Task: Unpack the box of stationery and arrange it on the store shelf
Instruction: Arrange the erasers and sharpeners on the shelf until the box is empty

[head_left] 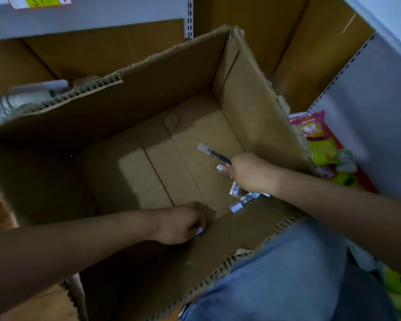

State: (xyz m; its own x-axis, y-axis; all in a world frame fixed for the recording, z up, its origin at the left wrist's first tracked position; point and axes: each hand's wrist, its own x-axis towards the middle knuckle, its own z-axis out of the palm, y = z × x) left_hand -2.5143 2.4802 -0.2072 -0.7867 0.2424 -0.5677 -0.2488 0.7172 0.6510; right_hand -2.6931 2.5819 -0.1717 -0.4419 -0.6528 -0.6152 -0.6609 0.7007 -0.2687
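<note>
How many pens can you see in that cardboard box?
1. The single pen is held in the right hand above the box floor. The hands and near wall may hide others; the small packs below are too blurred to identify.

cardboard box [130, 126]: 1 | pen [214, 154]: 1 | small packets [237, 193]: about 4 | hands: 2
</note>
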